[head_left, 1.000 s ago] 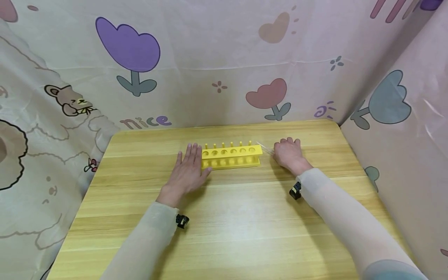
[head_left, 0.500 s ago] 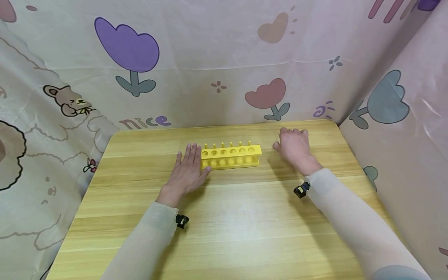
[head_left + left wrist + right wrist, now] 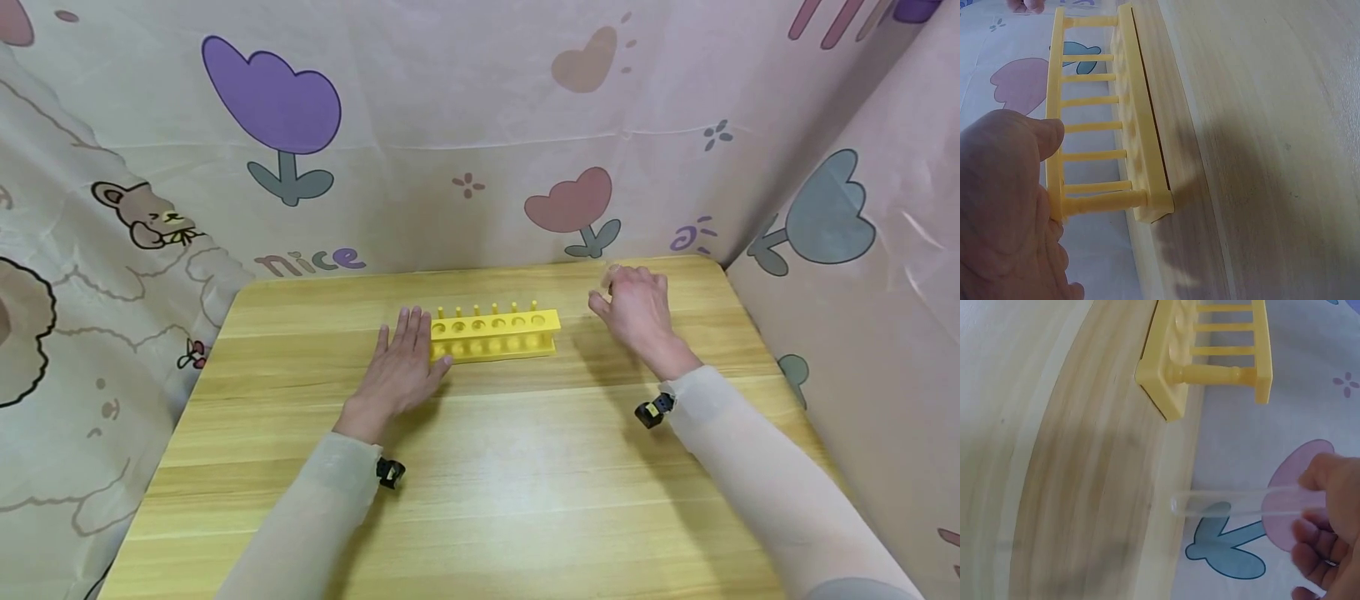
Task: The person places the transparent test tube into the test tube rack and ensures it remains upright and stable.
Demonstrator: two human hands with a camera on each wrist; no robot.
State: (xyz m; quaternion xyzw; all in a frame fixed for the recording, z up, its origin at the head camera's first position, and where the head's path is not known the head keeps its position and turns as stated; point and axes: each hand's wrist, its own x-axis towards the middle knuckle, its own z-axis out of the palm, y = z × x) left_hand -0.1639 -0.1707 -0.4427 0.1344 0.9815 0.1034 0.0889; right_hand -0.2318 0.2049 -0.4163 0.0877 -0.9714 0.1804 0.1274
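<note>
A yellow test tube rack [image 3: 495, 335] lies lengthwise near the back of the table, with one row of round holes and a row of pegs behind. My left hand [image 3: 397, 371] rests on its left end, fingers straight, the thumb [image 3: 1050, 137] against the top plate's edge in the left wrist view. Off the rack's right end, my right hand [image 3: 641, 308] is raised. Thumb and fingers pinch a clear glass test tube [image 3: 1229, 501], its rounded end pointing down over the table in the right wrist view. The tube's upper end is hidden in the hand.
Pale wood table [image 3: 525, 467] stretches in front of the rack. A patterned curtain [image 3: 412, 100] hangs along the back edge, close behind the right hand, and more printed cloth flanks both sides.
My right hand has risen from beside the rack's right end, moving up, back and slightly right; the tube has turned from slanting toward the rack to upright. The left hand stays put.
</note>
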